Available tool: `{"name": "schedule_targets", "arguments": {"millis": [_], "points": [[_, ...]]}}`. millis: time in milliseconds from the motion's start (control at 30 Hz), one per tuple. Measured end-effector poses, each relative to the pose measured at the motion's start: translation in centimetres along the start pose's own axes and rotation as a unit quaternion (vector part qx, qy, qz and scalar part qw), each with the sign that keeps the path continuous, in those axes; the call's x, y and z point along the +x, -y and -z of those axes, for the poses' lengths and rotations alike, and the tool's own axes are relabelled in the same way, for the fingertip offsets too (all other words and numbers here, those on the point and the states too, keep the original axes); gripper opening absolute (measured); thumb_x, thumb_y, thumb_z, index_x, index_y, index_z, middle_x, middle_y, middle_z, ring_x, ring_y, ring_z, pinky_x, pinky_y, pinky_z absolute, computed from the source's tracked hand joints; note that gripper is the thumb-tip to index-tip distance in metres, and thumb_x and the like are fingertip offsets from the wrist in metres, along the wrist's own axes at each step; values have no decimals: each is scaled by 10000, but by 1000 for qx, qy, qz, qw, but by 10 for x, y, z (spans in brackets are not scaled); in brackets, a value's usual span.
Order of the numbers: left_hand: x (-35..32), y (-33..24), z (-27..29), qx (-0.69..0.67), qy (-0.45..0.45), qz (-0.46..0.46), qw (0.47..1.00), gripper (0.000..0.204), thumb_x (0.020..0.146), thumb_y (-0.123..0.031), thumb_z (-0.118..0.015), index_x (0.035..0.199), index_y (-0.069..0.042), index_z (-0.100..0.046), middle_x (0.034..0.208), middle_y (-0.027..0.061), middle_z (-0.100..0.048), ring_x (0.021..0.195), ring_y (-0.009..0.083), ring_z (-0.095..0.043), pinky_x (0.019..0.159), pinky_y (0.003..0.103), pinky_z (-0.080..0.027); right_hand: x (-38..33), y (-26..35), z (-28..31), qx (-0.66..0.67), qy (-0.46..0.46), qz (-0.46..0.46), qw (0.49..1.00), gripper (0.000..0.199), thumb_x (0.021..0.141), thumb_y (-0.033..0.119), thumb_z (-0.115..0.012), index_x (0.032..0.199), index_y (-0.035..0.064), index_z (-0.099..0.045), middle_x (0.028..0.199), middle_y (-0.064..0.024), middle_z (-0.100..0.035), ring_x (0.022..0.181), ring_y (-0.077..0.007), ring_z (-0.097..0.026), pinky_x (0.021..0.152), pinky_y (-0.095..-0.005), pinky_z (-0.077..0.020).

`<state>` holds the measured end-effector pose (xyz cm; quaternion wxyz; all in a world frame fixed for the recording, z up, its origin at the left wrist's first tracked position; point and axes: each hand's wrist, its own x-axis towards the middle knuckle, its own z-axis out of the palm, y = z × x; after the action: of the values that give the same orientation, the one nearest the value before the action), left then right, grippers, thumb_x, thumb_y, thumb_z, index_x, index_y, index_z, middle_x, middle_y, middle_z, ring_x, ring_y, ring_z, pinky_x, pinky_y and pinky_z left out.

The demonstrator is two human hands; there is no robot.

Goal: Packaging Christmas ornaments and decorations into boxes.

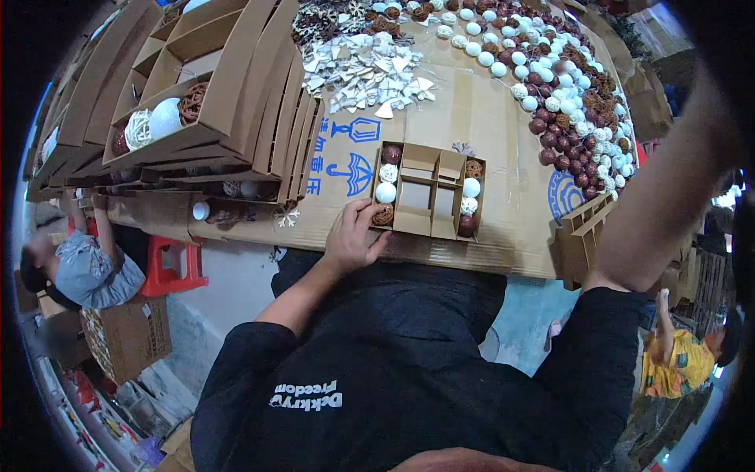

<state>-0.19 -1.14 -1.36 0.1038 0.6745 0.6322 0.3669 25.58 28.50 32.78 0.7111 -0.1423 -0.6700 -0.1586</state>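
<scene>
A small divided cardboard box (418, 226) lies near the front edge of the table. Its left column holds a dark red ball (392, 154), two white balls and a brown wicker ball (383, 214). Along the right column sit another wicker ball (474, 168), two white balls and a dark red ball (467, 226); the middle compartments hold no balls. My left hand (355, 234) is closed on the box's near left corner, fingers beside the wicker ball and thumb at the front wall. My right arm reaches up past the right side, and its hand is out of sight.
Stacked divided boxes (244, 94) with balls rise at the left. White flat pieces (366, 75) lie in a heap at the back, and loose coloured balls (578, 134) spread across the right. Cardboard dividers (586, 236) stand by the right edge. Other people sit at both sides.
</scene>
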Motion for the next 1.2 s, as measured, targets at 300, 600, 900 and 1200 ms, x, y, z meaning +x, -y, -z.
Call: {"name": "schedule_targets", "arguments": {"millis": [300, 600, 900, 1200], "points": [[-2, 5, -5, 4, -32, -19, 999, 544, 829, -248, -786, 1307, -72, -597, 1222, 182, -564, 1102, 369, -611, 959, 448, -522, -263, 29, -65, 89, 530, -122, 835, 185, 931, 211, -675, 1049, 95, -759, 1181, -91, -738, 1182, -311, -650, 1019, -512, -464], [3, 0, 1, 0, -42, -30, 999, 558, 793, -181, -814, 1287, -51, -589, 1229, 193, -563, 1072, 358, -633, 894, 419, -559, -269, -8, -46, -102, 625, -373, 678, 329, 854, 350, -686, 979, 62, -787, 919, -214, -752, 869, -362, -737, 822, -449, -575], [1, 0, -5, 1, -44, -12, 999, 532, 806, -230, -799, 1278, -68, -613, 1192, 165, -579, 1066, 351, -631, 902, 429, -544, -277, 21, -42, -148, 780, -334, 508, 557, 749, 490, -842, 1059, 33, -771, 1028, -185, -767, 894, -318, -743, 828, -422, -583], [-18, 8, -3, -113, -106, 9, 988, 478, 827, -176, -788, 1255, -43, -622, 1250, 207, -516, 1079, 371, -612, 945, 447, -540, -267, 40, -17, 185, 364, -644, 648, 232, 933, 230, -785, 930, 29, -667, 821, -32, -705, 716, -82, -635, 601, -228, -479]]}}
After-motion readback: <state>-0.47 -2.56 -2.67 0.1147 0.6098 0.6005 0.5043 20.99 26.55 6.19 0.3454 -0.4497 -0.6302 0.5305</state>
